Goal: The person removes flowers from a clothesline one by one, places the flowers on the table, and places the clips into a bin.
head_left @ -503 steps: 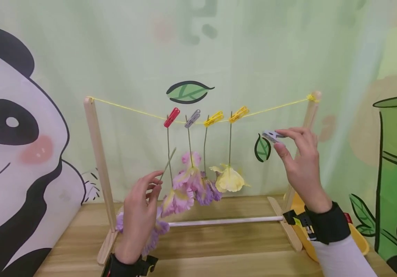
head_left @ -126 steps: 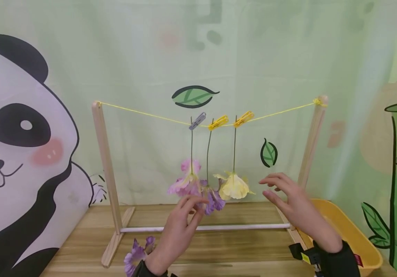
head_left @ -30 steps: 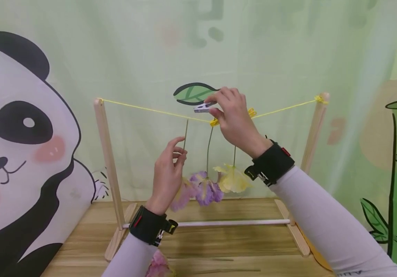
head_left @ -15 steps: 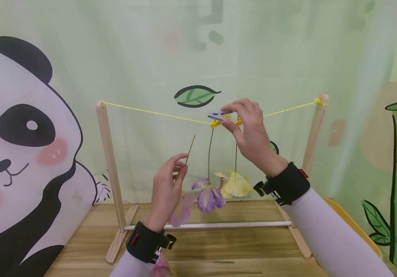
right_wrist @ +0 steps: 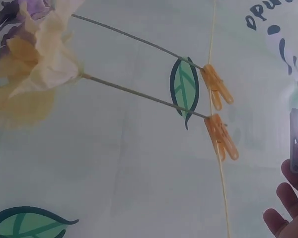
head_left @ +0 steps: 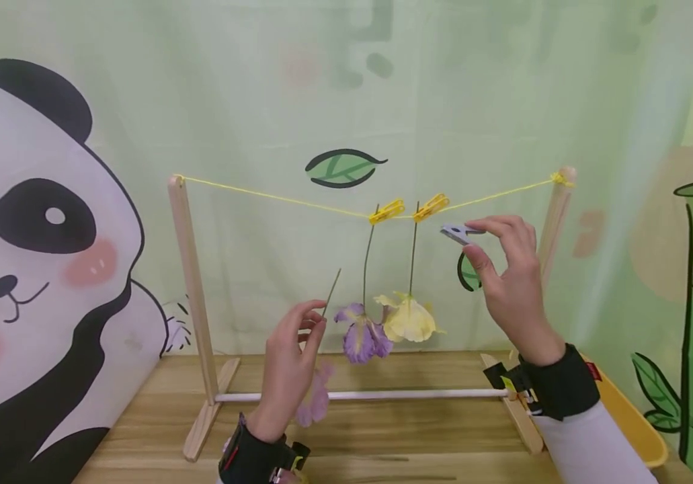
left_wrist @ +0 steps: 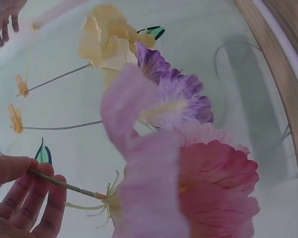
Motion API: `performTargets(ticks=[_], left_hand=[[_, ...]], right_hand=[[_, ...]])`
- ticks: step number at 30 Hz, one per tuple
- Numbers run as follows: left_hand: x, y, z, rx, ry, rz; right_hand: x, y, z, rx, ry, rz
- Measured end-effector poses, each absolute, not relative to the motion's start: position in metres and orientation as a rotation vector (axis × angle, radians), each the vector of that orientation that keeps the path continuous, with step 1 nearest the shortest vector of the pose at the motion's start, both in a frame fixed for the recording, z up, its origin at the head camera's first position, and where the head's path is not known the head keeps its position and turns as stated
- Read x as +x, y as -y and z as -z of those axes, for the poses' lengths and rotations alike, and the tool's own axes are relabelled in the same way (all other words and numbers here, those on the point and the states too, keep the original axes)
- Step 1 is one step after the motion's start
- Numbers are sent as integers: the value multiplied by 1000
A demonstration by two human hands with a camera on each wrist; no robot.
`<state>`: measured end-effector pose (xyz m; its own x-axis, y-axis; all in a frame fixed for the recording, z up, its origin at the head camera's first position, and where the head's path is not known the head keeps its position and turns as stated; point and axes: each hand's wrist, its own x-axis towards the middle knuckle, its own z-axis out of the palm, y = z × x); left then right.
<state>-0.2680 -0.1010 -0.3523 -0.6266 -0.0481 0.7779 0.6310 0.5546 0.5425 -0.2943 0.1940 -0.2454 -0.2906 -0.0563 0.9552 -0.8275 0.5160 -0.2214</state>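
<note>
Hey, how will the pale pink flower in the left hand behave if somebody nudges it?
The pale pink flower would probably swing, since the left hand pinches only its stem. That stem seems fairly stiff: its free end juts out straight. The petals look thin, so they'd likely flex.

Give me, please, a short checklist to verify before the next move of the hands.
1. Left hand pinches the pale pink flower by its stem: ok.
2. Right hand holds the gray clothespin, apart from the line: ok.
3. Yellow clothespins fastened on the line: ok.
4. Table free of things: not ok, green stems lie there.
5. Contents of the yellow tray: cannot tell, partly hidden.
</note>
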Motion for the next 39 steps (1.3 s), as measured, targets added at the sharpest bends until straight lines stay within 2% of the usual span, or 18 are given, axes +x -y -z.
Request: performTargets(ticks=[9, 14, 19, 31, 39], left_hand=[[-259, 103, 372, -431, 2069, 1131], [-255, 105, 371, -447, 2094, 1152], [-253, 106, 367, -488, 2109, 1104], [-249, 99, 373, -822, 2332, 798], [-256, 85, 394, -1012, 2526, 570]], right_hand=[[-283, -227, 291, 592, 1714, -967], [-279, -255, 318, 455, 1680, -988], [-279, -279, 326, 385, 1677, -966], [-289, -331, 332, 48, 1709, -903], [-307, -361, 354, -81, 2093, -892]])
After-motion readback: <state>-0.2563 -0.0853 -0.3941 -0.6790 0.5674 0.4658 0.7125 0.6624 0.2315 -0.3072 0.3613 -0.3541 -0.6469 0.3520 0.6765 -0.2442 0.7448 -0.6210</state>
